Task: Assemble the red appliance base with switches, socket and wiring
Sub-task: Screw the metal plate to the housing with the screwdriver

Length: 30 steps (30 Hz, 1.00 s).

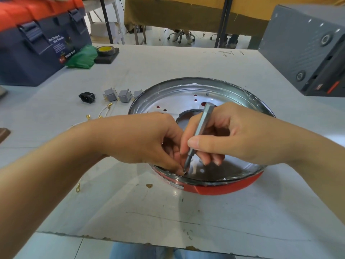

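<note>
The round red appliance base point(214, 188) lies on the table with its shiny metal inside facing up. My right hand point(233, 135) grips a slim grey screwdriver point(201, 128) like a pen, tip down at the base's near inner rim. My left hand point(147, 139) reaches in beside it and pinches something small at the tip; what it is stays hidden. Left of the base lie three grey switches point(124, 95), a black socket point(87, 97) and white wires with gold terminals point(104, 111).
A dark blue toolbox point(37, 45) stands at the back left, with a green bag point(82, 57) and a yellow tape roll point(104, 50) beside it. A grey machine point(306, 51) fills the back right. A loose gold ring terminal point(78, 188) lies near my left forearm.
</note>
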Each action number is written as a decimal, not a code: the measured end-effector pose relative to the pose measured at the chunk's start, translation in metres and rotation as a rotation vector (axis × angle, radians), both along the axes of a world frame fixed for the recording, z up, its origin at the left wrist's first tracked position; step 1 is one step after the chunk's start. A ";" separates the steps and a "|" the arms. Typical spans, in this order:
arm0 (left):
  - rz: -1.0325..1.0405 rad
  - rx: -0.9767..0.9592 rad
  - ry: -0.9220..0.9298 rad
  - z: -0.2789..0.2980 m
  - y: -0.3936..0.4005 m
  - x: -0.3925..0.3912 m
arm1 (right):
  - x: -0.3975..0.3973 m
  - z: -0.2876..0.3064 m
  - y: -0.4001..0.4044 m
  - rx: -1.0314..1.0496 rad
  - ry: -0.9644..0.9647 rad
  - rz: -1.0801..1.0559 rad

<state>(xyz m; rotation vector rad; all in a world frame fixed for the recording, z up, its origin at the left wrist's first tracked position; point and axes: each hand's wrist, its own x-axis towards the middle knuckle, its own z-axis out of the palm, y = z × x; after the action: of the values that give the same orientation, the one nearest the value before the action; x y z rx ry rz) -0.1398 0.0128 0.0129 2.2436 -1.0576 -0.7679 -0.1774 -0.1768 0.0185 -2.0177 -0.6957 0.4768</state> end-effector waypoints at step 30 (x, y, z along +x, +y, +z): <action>0.053 0.042 -0.045 0.002 0.000 -0.003 | 0.018 0.042 0.033 -0.584 -0.585 0.088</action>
<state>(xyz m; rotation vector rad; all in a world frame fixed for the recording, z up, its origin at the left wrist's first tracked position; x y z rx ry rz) -0.1430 0.0126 0.0151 2.3241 -1.0076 -0.7268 -0.1593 -0.1441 0.0602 -2.7292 -1.0919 0.1296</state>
